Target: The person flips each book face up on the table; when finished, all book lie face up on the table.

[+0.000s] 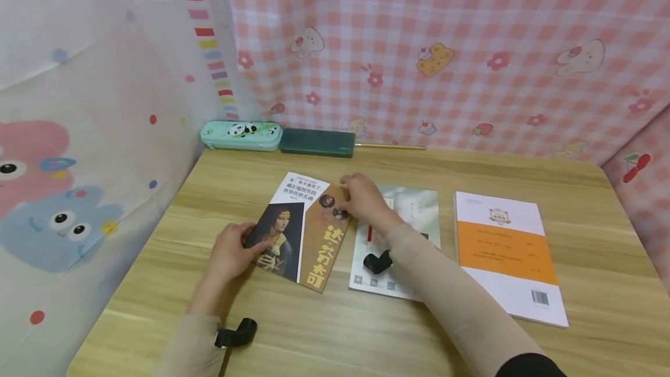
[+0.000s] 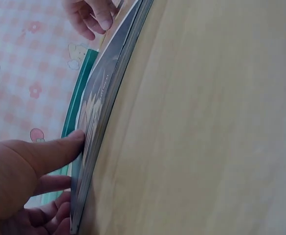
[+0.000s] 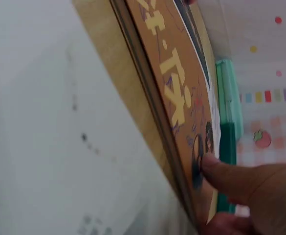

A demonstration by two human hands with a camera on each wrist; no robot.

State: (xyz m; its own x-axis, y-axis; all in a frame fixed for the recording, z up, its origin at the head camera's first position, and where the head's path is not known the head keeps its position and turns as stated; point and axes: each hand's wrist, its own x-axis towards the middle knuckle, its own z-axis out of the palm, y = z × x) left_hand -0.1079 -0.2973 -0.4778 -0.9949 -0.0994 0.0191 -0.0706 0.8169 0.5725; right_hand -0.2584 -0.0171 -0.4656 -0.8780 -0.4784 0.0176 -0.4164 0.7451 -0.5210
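Note:
A thin book point(image 1: 285, 231) with a portrait painting and an orange-brown panel lies at a slant on the left half of the table. My left hand point(image 1: 230, 253) grips its left edge, thumb on the cover, fingers at the side. At its upper right corner, my right hand point(image 1: 366, 199) pinches the book; in the right wrist view the thumb point(image 3: 231, 178) presses on the orange panel point(image 3: 182, 98). Under my right forearm lies a pale green book point(image 1: 398, 281), partly hidden. Farther right is a white book point(image 1: 499, 208) with an orange band.
Along the back edge stand a mint panda pencil case point(image 1: 241, 135), a dark green box point(image 1: 317, 142) and a thin gold-coloured stick point(image 1: 389, 146). A pink checked curtain point(image 1: 398, 28) hangs behind the wooden table point(image 1: 314, 336); a white patterned cloth point(image 1: 104, 103) covers the left side.

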